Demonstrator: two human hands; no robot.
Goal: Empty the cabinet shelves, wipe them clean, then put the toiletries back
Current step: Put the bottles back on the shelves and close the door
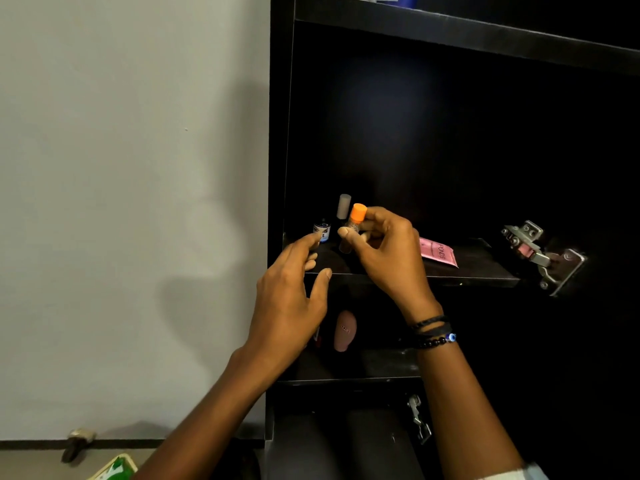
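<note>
The black cabinet's middle shelf (478, 279) carries a small dark bottle (322, 230) with a blue label at its left end, a pale grey stick (343, 206) behind it, and a pink sachet (438, 252) lying flat to the right. My right hand (388, 251) is shut on a small tube with an orange cap (356, 216), held upright just above the shelf's left part. My left hand (291, 303) is open, fingers spread, its fingertips reaching toward the dark bottle. On the shelf below stands a pink rounded bottle (345, 330), partly hidden by my left hand.
A grey wall (131, 202) runs along the cabinet's left side. Metal door hinges (540, 251) stick out at the right of the middle shelf, and another hinge (419, 419) sits lower down. The upper shelf (467, 32) holds items, barely visible. A green-and-white object (116, 469) lies on the floor.
</note>
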